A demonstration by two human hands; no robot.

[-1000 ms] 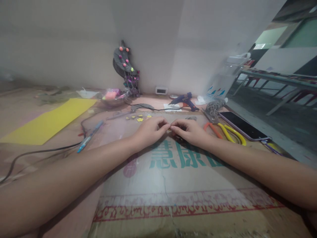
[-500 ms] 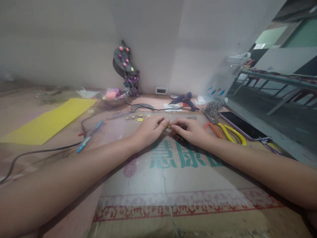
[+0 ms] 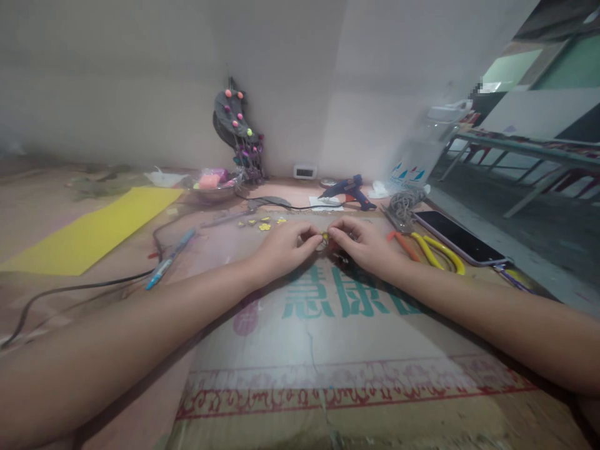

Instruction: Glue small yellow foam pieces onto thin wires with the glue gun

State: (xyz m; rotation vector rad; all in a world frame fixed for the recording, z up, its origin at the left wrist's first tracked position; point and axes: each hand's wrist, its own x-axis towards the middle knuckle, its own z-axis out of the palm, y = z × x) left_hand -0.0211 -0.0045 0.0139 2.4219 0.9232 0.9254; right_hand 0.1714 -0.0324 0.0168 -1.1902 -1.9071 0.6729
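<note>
Hands — near far board edge

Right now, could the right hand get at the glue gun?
Probably yes: the glue gun lies just beyond the right hand, with nothing tall between them. Its fingers are busy at a small yellow piece, though.

A pinkish-tan tabletop bears a flat yellow rectangular sheet left of the hands, a black-screened rectangular phone right.
</note>
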